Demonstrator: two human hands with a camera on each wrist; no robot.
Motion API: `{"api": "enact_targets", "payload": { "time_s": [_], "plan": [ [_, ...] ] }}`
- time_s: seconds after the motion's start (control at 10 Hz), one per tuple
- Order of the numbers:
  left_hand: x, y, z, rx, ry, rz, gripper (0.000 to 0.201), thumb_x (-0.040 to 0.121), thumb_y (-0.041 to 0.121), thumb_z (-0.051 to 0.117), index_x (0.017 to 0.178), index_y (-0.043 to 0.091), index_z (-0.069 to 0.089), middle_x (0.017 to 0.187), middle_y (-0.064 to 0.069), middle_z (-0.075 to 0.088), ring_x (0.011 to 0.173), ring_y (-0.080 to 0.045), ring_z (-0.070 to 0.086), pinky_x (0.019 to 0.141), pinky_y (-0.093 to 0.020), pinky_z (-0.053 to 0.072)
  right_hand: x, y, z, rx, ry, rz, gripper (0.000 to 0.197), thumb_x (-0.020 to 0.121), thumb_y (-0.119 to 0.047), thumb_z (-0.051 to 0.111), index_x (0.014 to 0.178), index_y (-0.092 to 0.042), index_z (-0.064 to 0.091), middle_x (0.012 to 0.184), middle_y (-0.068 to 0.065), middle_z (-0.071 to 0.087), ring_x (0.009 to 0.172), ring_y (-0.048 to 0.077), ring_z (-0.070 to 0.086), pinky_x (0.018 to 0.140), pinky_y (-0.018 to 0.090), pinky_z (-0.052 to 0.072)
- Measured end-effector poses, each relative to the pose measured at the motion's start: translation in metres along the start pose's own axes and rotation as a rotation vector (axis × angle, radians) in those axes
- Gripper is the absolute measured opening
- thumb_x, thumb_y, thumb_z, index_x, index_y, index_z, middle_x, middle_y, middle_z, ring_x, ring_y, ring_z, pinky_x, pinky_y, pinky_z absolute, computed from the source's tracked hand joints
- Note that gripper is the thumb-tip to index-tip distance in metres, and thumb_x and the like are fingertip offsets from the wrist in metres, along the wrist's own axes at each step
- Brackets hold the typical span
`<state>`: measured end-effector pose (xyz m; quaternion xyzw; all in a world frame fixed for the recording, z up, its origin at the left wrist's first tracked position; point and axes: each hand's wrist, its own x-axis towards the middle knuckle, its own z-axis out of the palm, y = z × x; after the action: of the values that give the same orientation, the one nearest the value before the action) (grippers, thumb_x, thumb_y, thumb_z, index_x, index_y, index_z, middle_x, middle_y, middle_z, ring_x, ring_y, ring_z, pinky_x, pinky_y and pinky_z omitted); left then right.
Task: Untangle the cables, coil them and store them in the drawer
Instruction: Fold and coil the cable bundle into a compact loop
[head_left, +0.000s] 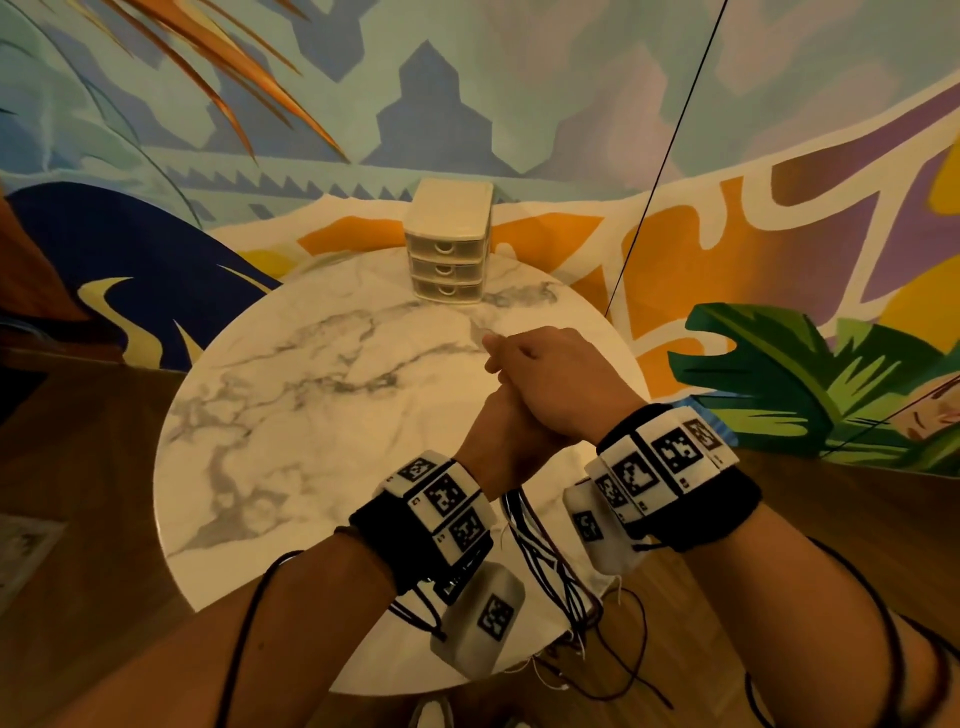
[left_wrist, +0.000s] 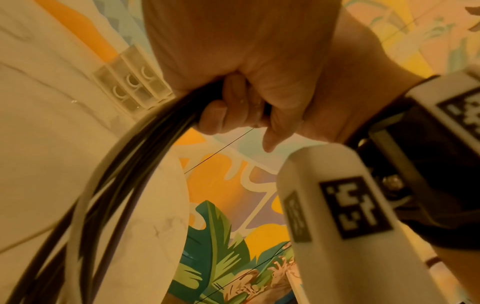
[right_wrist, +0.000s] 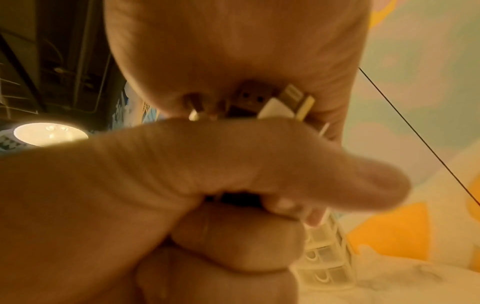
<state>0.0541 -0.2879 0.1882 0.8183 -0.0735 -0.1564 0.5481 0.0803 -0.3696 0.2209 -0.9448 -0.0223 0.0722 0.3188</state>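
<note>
Both hands meet above the round marble table (head_left: 291, 415). My left hand (head_left: 501, 431) makes a fist round a bundle of black and white cables (head_left: 540, 551), which hangs in long loops between my wrists and past the table's near edge. In the left wrist view the left hand (left_wrist: 233, 96) grips the cables (left_wrist: 116, 185) tightly. My right hand (head_left: 545, 369) lies over the left fist, curled round the bundle's top. The right wrist view shows the plug ends (right_wrist: 262, 102) sticking out against the right hand (right_wrist: 233, 51). The small white three-drawer unit (head_left: 449, 244) stands at the table's far edge, all drawers closed.
A painted wall (head_left: 519, 78) rises right behind the table. A thin black line (head_left: 670, 135) runs slantwise from the upper right down to the table's far right edge. Thin black sensor leads (head_left: 623, 649) trail from my wristbands. Wooden floor (head_left: 78, 441) surrounds the table.
</note>
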Motion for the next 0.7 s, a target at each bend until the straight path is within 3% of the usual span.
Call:
{"api": "enact_targets", "payload": {
  "time_s": [0.1,0.2,0.3,0.4,0.5,0.6,0.7],
  "plan": [
    [0.009,-0.006,0.003,0.07,-0.025,0.05,0.042,0.091,0.015,0.058,0.13,0.004,0.047,0.13,-0.015,0.052,0.122,-0.028,0.047,0.102,-0.039,0.039,0.002,0.002,0.006,-0.08,0.032,-0.037,0.055,0.098,-0.051,0.028,0.089,-0.019,0.071,0.1,0.006,0.069,0.097,0.025,0.058,0.092,0.044,0.045],
    [0.008,-0.013,0.0,-0.051,0.002,0.043,0.029,0.087,0.006,0.062,0.116,0.006,0.058,0.105,-0.002,0.064,0.103,-0.016,0.06,0.087,-0.035,0.05,0.0,-0.005,0.004,0.102,-0.045,-0.054,0.056,0.096,-0.056,0.028,0.096,-0.022,0.071,0.103,0.002,0.069,0.097,0.024,0.061,0.093,0.043,0.046],
    [0.011,-0.014,-0.007,-0.163,0.031,0.024,0.011,0.082,0.007,0.068,0.079,0.016,0.064,0.049,0.015,0.055,0.044,0.003,0.049,0.05,-0.02,0.039,0.004,0.003,-0.009,0.742,0.007,-0.023,0.051,0.1,-0.047,0.028,0.106,-0.016,0.068,0.106,0.007,0.069,0.095,0.025,0.065,0.087,0.035,0.047],
    [0.015,-0.004,-0.018,-0.34,0.12,-0.002,0.015,0.081,0.01,0.07,0.074,0.021,0.063,0.041,0.01,0.047,0.04,-0.008,0.039,0.046,-0.023,0.033,0.002,0.03,0.002,0.928,0.135,0.054,0.033,0.089,-0.029,0.04,0.099,-0.015,0.067,0.099,0.011,0.067,0.09,0.023,0.063,0.086,0.042,0.052],
    [0.028,0.006,-0.027,-0.568,0.218,-0.027,0.028,0.081,0.005,0.068,0.061,0.018,0.052,0.044,0.006,0.041,0.04,-0.013,0.034,0.047,-0.028,0.03,-0.018,0.04,0.042,0.869,-0.173,0.107,0.023,0.091,0.005,0.042,0.089,-0.005,0.063,0.079,0.011,0.066,0.072,0.021,0.065,0.087,0.047,0.053],
    [0.037,0.018,-0.031,-0.7,0.197,0.038,0.034,0.084,0.005,0.064,0.06,0.019,0.044,0.043,0.006,0.03,0.04,-0.012,0.025,0.044,-0.026,0.023,-0.025,0.031,0.067,0.722,-0.121,0.126,0.032,0.094,-0.007,0.05,0.064,-0.013,0.046,0.052,0.002,0.044,0.042,0.012,0.042,0.05,0.03,0.038],
    [0.034,0.012,-0.027,-0.73,0.143,0.017,0.033,0.085,0.015,0.066,0.059,0.016,0.045,0.042,0.004,0.033,0.042,-0.015,0.031,0.049,-0.027,0.034,-0.019,0.034,0.069,0.483,0.088,0.175,0.047,0.094,-0.024,0.053,0.055,-0.017,0.028,0.049,-0.002,0.029,0.047,0.014,0.023,0.052,0.029,0.02]
  ]
}}
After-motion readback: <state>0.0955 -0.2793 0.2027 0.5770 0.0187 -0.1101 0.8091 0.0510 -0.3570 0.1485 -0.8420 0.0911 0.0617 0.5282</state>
